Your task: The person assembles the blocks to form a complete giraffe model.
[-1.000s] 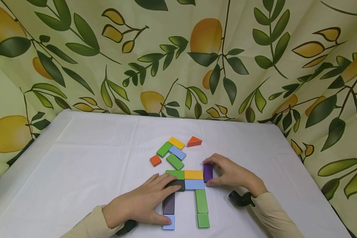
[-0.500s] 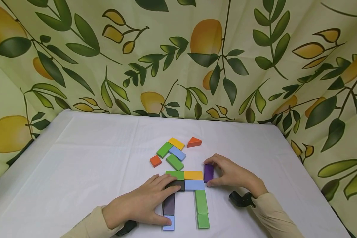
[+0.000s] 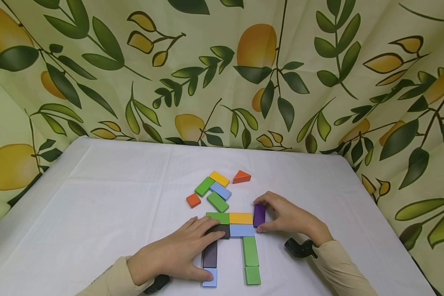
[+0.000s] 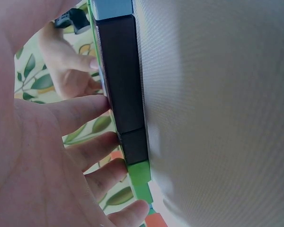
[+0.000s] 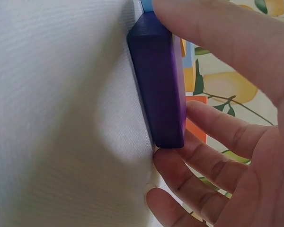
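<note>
My left hand [image 3: 174, 253] lies over the left side of a flat block figure, fingers loosely extended. Its fingertips rest at the black block [image 3: 225, 232] and green block [image 3: 222, 217]; its thumb touches a small light blue block [image 3: 211, 283]. Between them runs a long dark block [image 3: 210, 257], partly covered. My right hand [image 3: 290, 218] pinches a purple block [image 3: 259, 216] end to end, thumb near and fingers far. That block lies on the cloth beside the yellow block [image 3: 240, 218] and blue block [image 3: 241, 230]. In the right wrist view, the purple block [image 5: 156, 80] is seen side-on.
Two green blocks, one long [image 3: 250, 250] and one short [image 3: 253, 275], form the right leg. Beyond lie a red triangle [image 3: 241, 176], a red cube [image 3: 193, 200] and several loose blocks. White cloth [image 3: 114, 185] covers the table; a patterned curtain [image 3: 207, 94] hangs behind.
</note>
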`<state>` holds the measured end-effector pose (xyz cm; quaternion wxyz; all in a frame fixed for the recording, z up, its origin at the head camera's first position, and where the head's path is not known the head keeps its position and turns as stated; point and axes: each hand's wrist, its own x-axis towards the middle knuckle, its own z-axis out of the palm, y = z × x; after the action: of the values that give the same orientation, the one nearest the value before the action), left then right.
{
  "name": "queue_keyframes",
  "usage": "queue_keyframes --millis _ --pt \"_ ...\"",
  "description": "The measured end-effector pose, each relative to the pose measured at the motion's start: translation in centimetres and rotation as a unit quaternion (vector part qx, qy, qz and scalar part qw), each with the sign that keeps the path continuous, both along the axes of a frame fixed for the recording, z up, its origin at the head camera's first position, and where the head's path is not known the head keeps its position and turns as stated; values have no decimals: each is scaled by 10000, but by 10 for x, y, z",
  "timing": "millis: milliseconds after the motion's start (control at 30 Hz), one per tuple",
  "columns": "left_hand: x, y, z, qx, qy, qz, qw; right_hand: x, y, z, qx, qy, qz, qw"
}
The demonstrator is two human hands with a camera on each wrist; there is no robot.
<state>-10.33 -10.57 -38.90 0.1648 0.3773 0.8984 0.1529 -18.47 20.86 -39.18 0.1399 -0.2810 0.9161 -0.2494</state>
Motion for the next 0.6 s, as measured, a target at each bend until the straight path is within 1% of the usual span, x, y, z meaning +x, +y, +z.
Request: queue_keyframes --millis 133,600 --pt "0 0 0 -4 8 -1 10000 0 1 0 -33 44 54 10000" --pt "2 -1 1 13 59 1 10000 2 -2 1 54 -44 -31 10000"
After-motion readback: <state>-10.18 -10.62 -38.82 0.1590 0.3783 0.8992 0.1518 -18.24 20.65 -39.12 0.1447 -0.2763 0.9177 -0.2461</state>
